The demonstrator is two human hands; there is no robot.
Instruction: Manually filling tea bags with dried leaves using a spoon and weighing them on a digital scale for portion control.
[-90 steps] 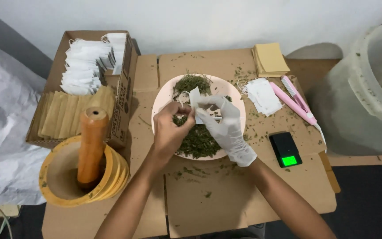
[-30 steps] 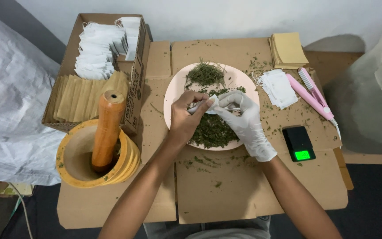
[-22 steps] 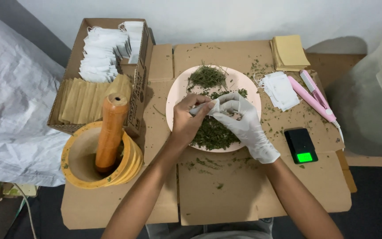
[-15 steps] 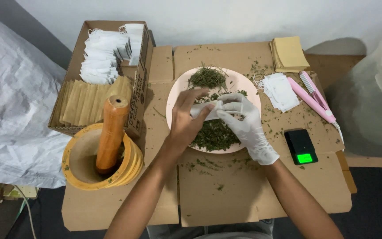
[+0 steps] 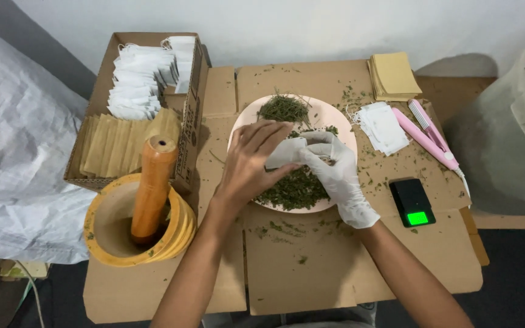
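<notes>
A pink plate (image 5: 333,123) on the cardboard-covered table carries a heap of dried green herbs (image 5: 293,188). Above it I hold a small white filter bag (image 5: 284,152) between both hands. My right hand (image 5: 334,170), in a white glove, pinches the bag's right end. My bare left hand (image 5: 249,163) touches the bag's left side from beneath, with its fingers spread over the plate.
A yellow mortar (image 5: 106,228) with an orange pestle (image 5: 150,184) stands at the left. Behind it a cardboard box (image 5: 189,79) holds white bags and tan envelopes. Loose white bags (image 5: 383,126), a pink sealer (image 5: 425,135), tan envelopes (image 5: 392,75) and a small black scale (image 5: 411,201) lie at the right. A big translucent tub (image 5: 511,127) stands far right.
My left hand has gone from a closed pinch on the bag to spread fingers under it. The bag now lies flatter between my hands. The view has shifted slightly.
</notes>
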